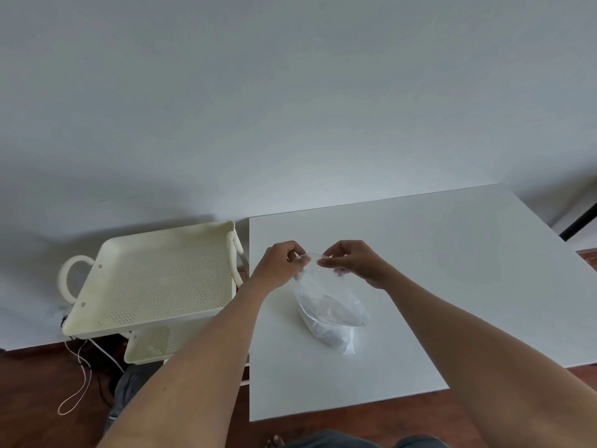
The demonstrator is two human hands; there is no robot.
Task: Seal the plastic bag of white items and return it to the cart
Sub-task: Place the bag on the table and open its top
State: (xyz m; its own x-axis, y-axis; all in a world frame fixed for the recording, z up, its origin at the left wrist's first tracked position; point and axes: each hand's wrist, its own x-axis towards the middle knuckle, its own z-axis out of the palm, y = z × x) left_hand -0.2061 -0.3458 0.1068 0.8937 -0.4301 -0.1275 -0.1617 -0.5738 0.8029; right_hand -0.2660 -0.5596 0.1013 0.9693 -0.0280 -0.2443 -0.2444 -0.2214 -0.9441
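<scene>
A clear plastic bag (329,313) with white items in its lower end lies on the white table (452,270). My left hand (279,265) pinches the bag's upper edge from the left. My right hand (353,261) pinches the same edge from the right, fingertips nearly touching the left hand's. The bag's top is lifted a little off the table between both hands. The cream cart (155,279) stands left of the table, its perforated top tray bare.
The cart has looped handles at both ends and a lower tray (158,345) beneath. Cables and a thin cord (80,376) lie on the wooden floor under it. A dark pole (581,221) leans at the far right. The wall is close behind.
</scene>
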